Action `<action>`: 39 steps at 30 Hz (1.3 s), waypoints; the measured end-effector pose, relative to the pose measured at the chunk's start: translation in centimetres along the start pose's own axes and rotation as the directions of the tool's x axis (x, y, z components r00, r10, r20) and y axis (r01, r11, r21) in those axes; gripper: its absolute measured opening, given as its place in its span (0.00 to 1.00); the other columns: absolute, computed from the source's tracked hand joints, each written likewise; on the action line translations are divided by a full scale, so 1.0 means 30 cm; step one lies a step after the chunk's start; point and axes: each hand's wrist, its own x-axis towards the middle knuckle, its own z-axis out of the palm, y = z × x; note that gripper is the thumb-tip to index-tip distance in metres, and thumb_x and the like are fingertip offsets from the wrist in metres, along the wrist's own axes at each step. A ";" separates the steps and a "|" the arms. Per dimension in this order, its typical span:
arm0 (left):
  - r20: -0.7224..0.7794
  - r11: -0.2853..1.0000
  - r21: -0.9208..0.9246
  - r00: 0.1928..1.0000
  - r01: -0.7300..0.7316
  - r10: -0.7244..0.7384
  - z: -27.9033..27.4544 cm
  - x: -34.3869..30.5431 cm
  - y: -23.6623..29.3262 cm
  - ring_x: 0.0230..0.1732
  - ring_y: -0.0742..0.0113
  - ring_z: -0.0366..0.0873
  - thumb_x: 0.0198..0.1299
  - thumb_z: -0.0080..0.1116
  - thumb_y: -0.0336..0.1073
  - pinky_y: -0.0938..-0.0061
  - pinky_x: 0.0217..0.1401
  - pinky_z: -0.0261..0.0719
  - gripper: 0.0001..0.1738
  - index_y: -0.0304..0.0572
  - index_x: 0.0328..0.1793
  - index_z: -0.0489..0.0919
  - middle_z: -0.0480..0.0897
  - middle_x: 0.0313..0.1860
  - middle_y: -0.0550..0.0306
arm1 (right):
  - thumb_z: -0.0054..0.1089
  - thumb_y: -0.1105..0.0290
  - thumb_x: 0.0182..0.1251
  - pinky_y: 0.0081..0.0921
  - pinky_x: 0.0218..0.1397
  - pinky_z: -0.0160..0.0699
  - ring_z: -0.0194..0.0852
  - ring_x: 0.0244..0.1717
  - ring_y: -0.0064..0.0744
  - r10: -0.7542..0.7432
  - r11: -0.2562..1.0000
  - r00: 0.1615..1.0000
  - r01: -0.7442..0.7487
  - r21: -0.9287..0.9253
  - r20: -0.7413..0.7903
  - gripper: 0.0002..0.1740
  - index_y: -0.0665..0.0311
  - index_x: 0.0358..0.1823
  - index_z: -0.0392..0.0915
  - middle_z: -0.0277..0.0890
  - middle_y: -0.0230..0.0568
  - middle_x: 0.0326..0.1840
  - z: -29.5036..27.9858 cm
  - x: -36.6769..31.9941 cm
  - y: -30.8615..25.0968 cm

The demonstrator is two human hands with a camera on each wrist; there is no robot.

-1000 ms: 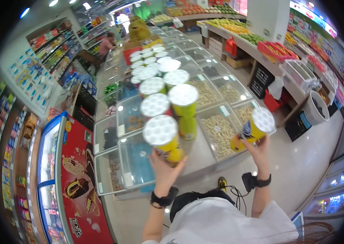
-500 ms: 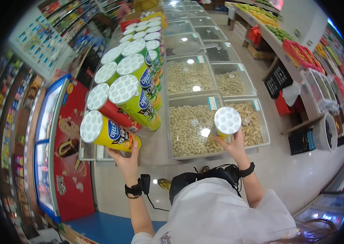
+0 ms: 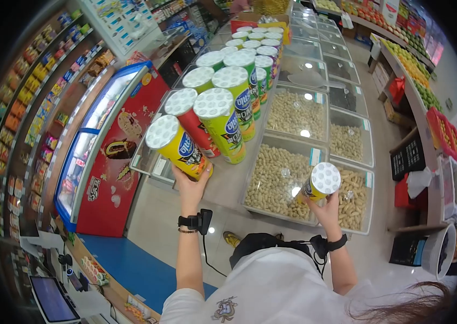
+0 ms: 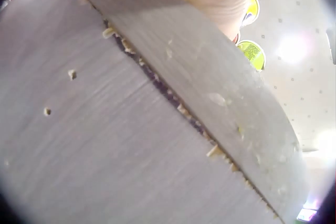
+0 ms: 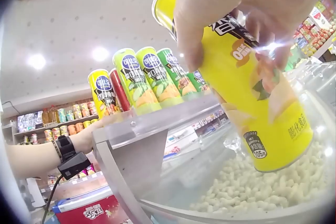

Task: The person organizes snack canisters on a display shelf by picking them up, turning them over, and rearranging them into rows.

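While our left grip [image 3: 189, 189] curls round one yellow, white-lidded can [image 3: 181, 149], our right grip [image 3: 327, 209] clasps another, tilted [image 3: 320, 182].

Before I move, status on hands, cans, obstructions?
Left hand gripping front yellow can. Right hand gripping another yellow can, over peanut bins. Red can close behind the left-hand one.

"105" on yellow can [image 5: 262, 103], "巧乐兹" on freezer [image 5: 113, 207]

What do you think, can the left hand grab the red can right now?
Probably not easily: the left hand is wrapped around a yellow can standing in front of the red can, and a green can crowds its right side.
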 end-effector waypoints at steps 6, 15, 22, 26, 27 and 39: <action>-0.059 1.000 0.016 0.998 -0.021 0.022 0.013 0.006 -0.020 0.54 0.55 0.75 0.46 0.78 0.42 0.62 0.58 0.73 0.45 0.31 0.64 0.63 0.75 0.53 0.44 | 0.75 0.71 0.49 0.37 0.72 0.59 0.62 0.68 0.39 0.002 1.000 0.999 -0.002 -0.001 0.040 0.52 0.68 0.72 0.47 0.62 0.49 0.66 -0.006 -0.003 0.054; -0.087 0.991 -0.126 0.996 -0.049 0.038 -0.032 -0.121 0.179 0.52 0.62 0.78 0.49 0.73 0.27 0.69 0.56 0.77 0.35 0.29 0.62 0.68 0.77 0.54 0.47 | 0.75 0.69 0.50 0.36 0.67 0.64 0.66 0.64 0.39 -0.070 0.997 0.997 0.070 0.013 0.019 0.47 0.67 0.67 0.53 0.64 0.48 0.63 -0.006 -0.005 0.093; 0.348 0.873 -0.463 0.937 0.154 0.019 0.076 -0.299 0.412 0.50 0.66 0.81 0.49 0.71 0.25 0.71 0.54 0.79 0.24 0.29 0.53 0.76 0.82 0.50 0.50 | 0.76 0.70 0.49 0.35 0.66 0.65 0.68 0.63 0.39 -0.110 0.993 0.994 0.111 -0.037 0.028 0.47 0.66 0.67 0.54 0.66 0.48 0.61 -0.014 0.001 0.099; 0.561 0.919 -0.361 0.824 0.158 0.079 0.247 -0.381 0.345 0.49 0.66 0.81 0.50 0.72 0.29 0.72 0.52 0.79 0.24 0.28 0.52 0.76 0.83 0.49 0.50 | 0.76 0.68 0.49 0.34 0.65 0.67 0.71 0.61 0.40 -0.106 0.993 0.994 0.108 -0.049 0.035 0.47 0.67 0.66 0.54 0.68 0.49 0.61 -0.020 0.001 0.103; 0.572 0.921 -0.343 0.818 0.181 0.052 0.273 -0.400 0.323 0.50 0.65 0.81 0.50 0.72 0.30 0.71 0.52 0.78 0.25 0.29 0.53 0.76 0.82 0.49 0.50 | 0.76 0.67 0.49 0.34 0.64 0.68 0.71 0.61 0.40 -0.099 0.994 0.994 0.100 -0.044 0.036 0.47 0.67 0.66 0.54 0.68 0.49 0.61 -0.019 0.002 0.102; 0.496 0.961 -0.183 0.863 0.209 -0.093 0.478 -0.497 0.071 0.53 0.56 0.76 0.50 0.73 0.37 0.64 0.57 0.73 0.37 0.29 0.60 0.65 0.75 0.53 0.44 | 0.75 0.71 0.50 0.35 0.67 0.66 0.65 0.66 0.40 -0.094 0.995 0.995 0.095 -0.009 0.038 0.49 0.67 0.69 0.51 0.60 0.50 0.65 -0.005 -0.001 0.071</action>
